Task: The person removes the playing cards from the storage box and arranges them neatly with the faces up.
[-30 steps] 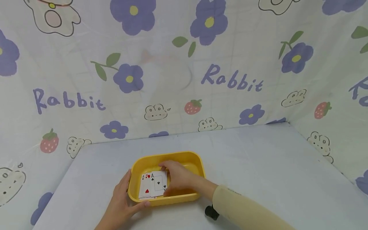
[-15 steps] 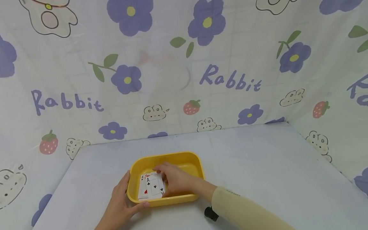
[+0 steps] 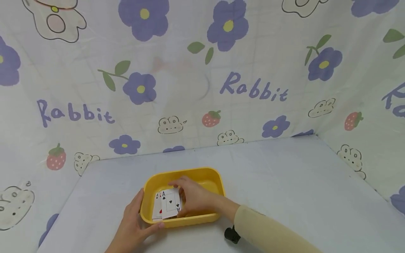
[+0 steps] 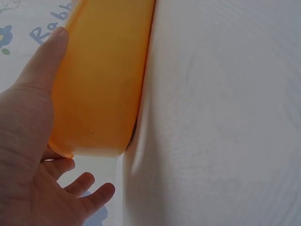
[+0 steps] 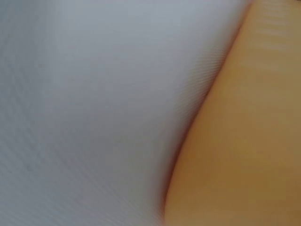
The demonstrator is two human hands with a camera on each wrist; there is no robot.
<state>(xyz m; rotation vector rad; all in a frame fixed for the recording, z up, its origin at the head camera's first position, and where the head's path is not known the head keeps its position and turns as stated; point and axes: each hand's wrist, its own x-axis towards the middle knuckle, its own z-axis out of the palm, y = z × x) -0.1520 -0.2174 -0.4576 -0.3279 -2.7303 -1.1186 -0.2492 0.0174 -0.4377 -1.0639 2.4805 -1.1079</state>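
Note:
A yellow plastic basin (image 3: 218,193) stands on the white table, with playing cards in its left part. My left hand (image 3: 131,219) holds the basin's left front corner, thumb along the front and fingers round the left end. In the left wrist view, the thumb lies against the basin wall (image 4: 101,84) and the outer fingers are loosely bent. Inside the basin my right hand (image 3: 194,197) pinches an ace of clubs (image 3: 171,202) by its top and bottom edges. This card partly covers other face-up cards (image 3: 156,207). The right wrist view shows only the basin's outer wall (image 5: 244,141) and the tabletop.
A small black object (image 3: 232,235) is seen under the right forearm, near the sleeve (image 3: 265,225). The white tabletop (image 3: 278,175) extends to both sides and behind the basin. A patterned cloth (image 3: 190,88) with flowers and rabbits hangs at the back and sides.
My right hand has shifted left with the ace of clubs, which now overlaps the left cards more and hides most of the red heart. The left hand stays at the basin's corner.

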